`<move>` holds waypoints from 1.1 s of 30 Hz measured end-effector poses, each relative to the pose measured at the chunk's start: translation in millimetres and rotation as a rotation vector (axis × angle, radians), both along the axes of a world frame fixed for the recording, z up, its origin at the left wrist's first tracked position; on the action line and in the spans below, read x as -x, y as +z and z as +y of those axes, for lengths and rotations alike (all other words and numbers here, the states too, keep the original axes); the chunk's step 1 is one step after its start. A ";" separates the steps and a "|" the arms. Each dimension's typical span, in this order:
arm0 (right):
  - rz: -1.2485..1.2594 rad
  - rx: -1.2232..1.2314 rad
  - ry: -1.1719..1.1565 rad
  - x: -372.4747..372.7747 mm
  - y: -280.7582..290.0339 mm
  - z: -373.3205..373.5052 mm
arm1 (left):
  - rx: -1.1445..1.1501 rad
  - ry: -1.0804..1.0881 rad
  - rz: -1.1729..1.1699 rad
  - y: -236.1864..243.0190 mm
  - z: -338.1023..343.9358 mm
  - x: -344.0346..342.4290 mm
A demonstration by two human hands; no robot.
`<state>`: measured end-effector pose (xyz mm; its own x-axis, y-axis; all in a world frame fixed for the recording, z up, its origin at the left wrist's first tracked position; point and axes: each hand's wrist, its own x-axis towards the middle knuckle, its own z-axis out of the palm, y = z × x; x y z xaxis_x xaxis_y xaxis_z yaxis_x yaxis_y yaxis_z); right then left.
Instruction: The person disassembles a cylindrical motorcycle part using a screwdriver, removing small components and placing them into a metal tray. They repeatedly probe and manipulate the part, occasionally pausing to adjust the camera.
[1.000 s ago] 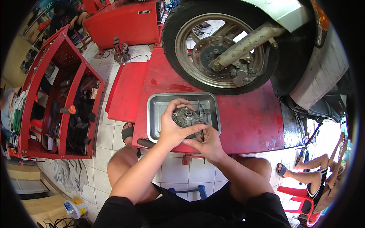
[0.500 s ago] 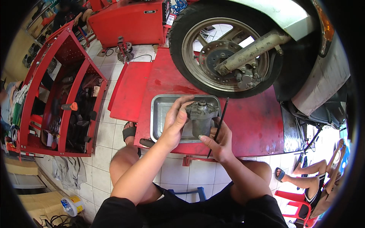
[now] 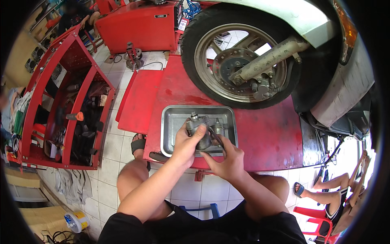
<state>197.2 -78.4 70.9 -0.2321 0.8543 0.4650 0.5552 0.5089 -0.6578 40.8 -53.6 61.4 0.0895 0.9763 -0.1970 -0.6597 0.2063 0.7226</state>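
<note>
My left hand [image 3: 187,143] is closed around a starter motor [image 3: 205,140], a dull grey metal cylinder, and keeps it tilted over the metal tray [image 3: 164,122]. The left thumb lies along its side. A small metal post shows at the motor's top. On the right, my right hand [image 3: 227,160] is closed with its thumb near the motor's lower end. A thin black rod [image 3: 215,136], seen nearly end-on, runs from its fingers beside the motor. Just behind it shows a metal piece with a short post [image 3: 219,127]; whether it is joined to the motor I cannot tell.
The tray stands on a red lift platform [image 3: 268,138], with a scooter's front wheel [image 3: 191,77] close behind. A dark handle [image 3: 157,157] lies at the platform's near edge. A red tool cart [image 3: 73,162] is at left. Another person's legs [image 3: 325,195] show at right.
The motor has come down and left and been turned, so its toothed shaft no longer points up in the same place. The black rod has swung from upright beside the motor to nearly end-on.
</note>
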 end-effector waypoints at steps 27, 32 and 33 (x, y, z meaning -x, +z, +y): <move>-0.283 -0.237 -0.034 -41.9 52.7 13.2 | 0.042 -0.194 0.026 15.0 4.0 37.3; -0.308 -0.224 -0.039 -42.5 53.3 13.4 | 0.091 -0.137 0.094 21.7 7.0 31.9; -0.323 -0.223 -0.043 -42.4 53.6 13.4 | 0.101 -0.125 0.087 22.9 7.5 30.7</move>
